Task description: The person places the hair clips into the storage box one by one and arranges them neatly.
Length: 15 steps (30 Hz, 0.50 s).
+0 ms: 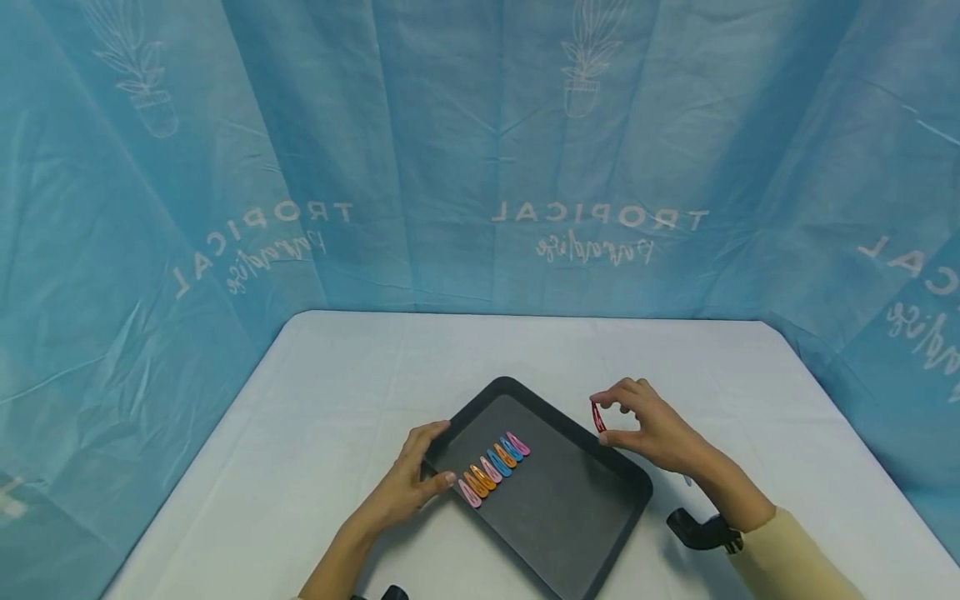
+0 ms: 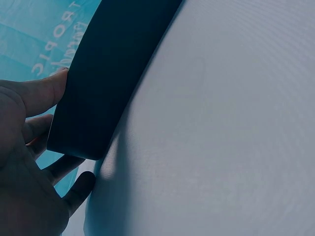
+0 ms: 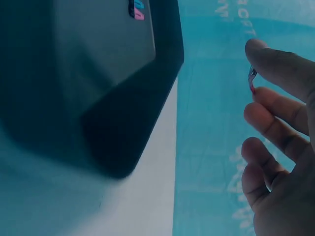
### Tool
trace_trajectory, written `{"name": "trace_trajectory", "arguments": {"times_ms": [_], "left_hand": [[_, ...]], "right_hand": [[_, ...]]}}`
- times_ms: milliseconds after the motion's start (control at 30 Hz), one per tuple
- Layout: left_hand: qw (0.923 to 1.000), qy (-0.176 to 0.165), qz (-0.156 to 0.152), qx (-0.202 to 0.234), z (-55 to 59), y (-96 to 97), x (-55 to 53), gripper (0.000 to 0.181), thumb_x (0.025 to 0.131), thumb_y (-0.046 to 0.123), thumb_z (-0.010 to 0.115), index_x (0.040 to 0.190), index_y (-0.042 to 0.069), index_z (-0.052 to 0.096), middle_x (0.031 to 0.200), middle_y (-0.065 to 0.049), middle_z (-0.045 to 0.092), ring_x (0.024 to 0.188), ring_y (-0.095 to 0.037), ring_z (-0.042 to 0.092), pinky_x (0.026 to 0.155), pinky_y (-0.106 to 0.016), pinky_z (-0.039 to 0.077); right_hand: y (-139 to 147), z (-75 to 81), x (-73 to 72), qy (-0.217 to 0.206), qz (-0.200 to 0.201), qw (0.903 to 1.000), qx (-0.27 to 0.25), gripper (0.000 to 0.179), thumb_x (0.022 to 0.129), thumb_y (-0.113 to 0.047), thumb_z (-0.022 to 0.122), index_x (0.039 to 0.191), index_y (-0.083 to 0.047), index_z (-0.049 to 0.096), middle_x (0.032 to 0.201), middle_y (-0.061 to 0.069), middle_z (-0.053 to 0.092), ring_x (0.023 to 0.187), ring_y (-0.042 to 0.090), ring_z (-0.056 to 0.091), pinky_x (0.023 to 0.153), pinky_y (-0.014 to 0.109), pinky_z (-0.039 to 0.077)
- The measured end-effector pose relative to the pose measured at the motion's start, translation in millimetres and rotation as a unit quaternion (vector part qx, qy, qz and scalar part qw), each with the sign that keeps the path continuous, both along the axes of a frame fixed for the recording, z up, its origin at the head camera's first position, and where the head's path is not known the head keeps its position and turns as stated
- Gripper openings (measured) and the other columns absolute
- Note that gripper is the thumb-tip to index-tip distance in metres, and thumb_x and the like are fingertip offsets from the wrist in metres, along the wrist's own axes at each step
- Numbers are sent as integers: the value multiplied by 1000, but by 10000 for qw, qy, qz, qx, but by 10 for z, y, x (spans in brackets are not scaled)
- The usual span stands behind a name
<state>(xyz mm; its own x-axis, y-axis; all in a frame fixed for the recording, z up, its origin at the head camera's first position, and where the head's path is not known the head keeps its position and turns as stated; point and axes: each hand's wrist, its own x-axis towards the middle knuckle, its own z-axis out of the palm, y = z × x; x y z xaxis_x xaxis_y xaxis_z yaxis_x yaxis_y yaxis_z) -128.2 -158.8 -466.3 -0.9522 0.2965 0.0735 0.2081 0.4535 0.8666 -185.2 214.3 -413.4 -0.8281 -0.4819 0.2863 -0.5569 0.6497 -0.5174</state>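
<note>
A dark grey rectangular tray [image 1: 570,525] lies at a slant on the white table. Inside it, several snap hair clips [image 1: 491,468] in pink, orange and blue form a slanting row near the left side. My left hand [image 1: 408,483] holds the tray at its left corner, thumb at the rim [image 2: 59,110] and other fingers spread around the corner. Over the tray's right edge, my right hand [image 1: 656,429] pinches a red snap hair clip [image 1: 597,417] by its ends between thumb and fingertip. The right wrist view shows this red clip [image 3: 252,78] nearly edge-on.
The white-covered table [image 1: 375,358] reaches back to a blue curtain [image 1: 450,167] with printed lettering and plants. Black wrist mounts [image 1: 701,531] sit on both forearms, the right one close to the tray's right corner.
</note>
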Motion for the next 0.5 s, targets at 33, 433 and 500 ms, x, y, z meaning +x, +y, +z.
{"name": "trace_trajectory", "arguments": {"times_ms": [33,433,500], "left_hand": [[10000,-31,20,9,3,2,-2,71,86,16,67,147,14,30,149,-13,26,143,-39,19,111,-64,20],[9999,49,108,-8,-29,8,-12,72,85,16,69,146,13,31,148,-13,28,142,-39,21,110,-64,20],[9999,-4,105,4,-29,8,-13,73,85,16,69,147,13,31,148,-12,27,142,-38,21,111,-63,20]], "right_hand": [[-45,13,-17,-26,56,10000,-2,48,75,-22,79,119,-21,61,110,0,59,96,9,42,75,31,47],[-502,-90,-292,-316,950,9947,225,48,78,-23,77,123,-16,61,116,-4,59,101,20,44,83,38,44],[-562,-134,-337,-340,1062,9931,357,47,79,-24,76,122,-17,61,117,-4,59,100,19,43,82,35,43]]}}
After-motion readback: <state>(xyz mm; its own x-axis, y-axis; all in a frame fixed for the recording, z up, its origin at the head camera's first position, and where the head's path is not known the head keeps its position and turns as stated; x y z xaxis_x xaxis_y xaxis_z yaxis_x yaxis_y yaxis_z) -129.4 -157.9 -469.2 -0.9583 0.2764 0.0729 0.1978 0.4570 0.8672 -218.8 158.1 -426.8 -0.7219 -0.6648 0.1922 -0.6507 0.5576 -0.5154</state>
